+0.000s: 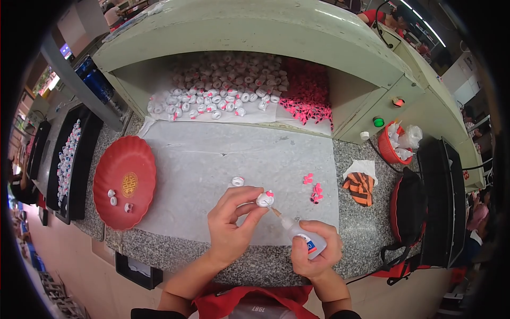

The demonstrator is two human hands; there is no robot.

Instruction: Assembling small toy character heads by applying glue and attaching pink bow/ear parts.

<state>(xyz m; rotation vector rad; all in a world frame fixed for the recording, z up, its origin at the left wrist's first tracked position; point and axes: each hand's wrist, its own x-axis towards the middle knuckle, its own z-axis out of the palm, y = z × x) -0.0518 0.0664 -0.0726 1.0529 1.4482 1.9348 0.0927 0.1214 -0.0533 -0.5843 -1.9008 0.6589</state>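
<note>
My left hand (232, 222) pinches a small white rounded figure part (265, 199) with a pink bit on its top, between thumb and fingers. In my right hand (321, 252) is a clear squeeze glue bottle (303, 236), tilted so its thin tip comes close to or touches the part's lower right side; I cannot tell which. Just beyond my left hand, another white part (238, 181) lies on the white sheet (186, 159). To the right on the sheet are small pink pieces (316, 193), some with dark ends.
A red scalloped dish (125, 159) with a few white parts stands at left. Ahead, a pale green cabinet (361, 106) shelters heaps of white parts (212, 95) and pink pieces (307, 95). At right are a striped cloth (359, 189), red basket (388, 147) and black bag (408, 207).
</note>
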